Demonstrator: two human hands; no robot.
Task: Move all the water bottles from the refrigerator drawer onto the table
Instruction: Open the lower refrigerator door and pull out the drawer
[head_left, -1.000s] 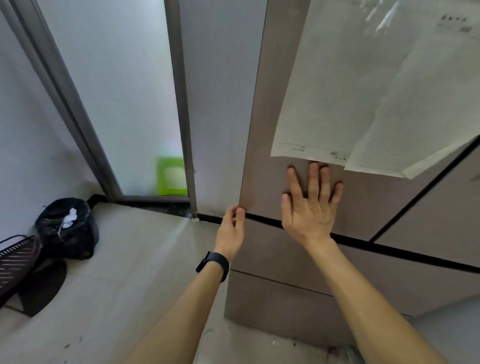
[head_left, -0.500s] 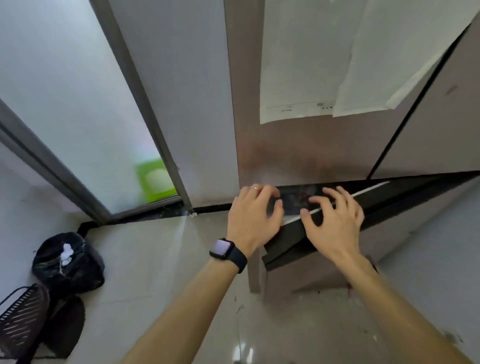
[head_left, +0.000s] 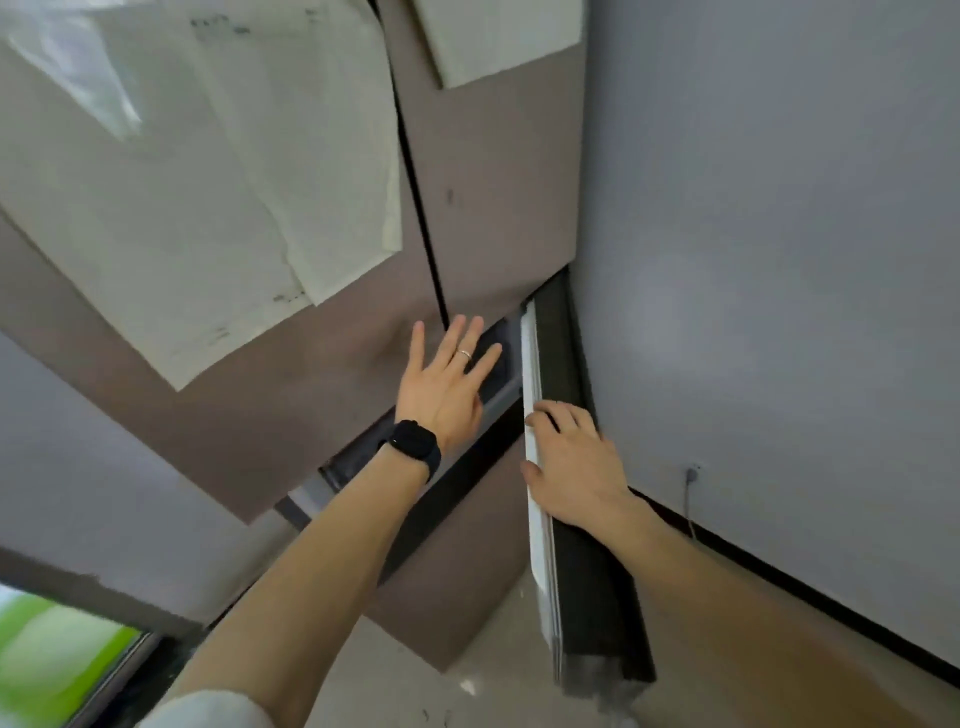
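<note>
Drawer (head_left: 592, 613) gripped by right hand (head_left: 576, 462) — left hand (head_left: 447, 379) splayed, empty; paper (head_left: 208, 208) print blurred, probably unreadable.

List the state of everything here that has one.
Drawer: pulled partly open, inside hidden.
Upper doors: shut.
Left hand: open, fingers spread, holding nothing.
Right hand: gripping the drawer's top edge.
Papers: stuck on the doors.
</note>
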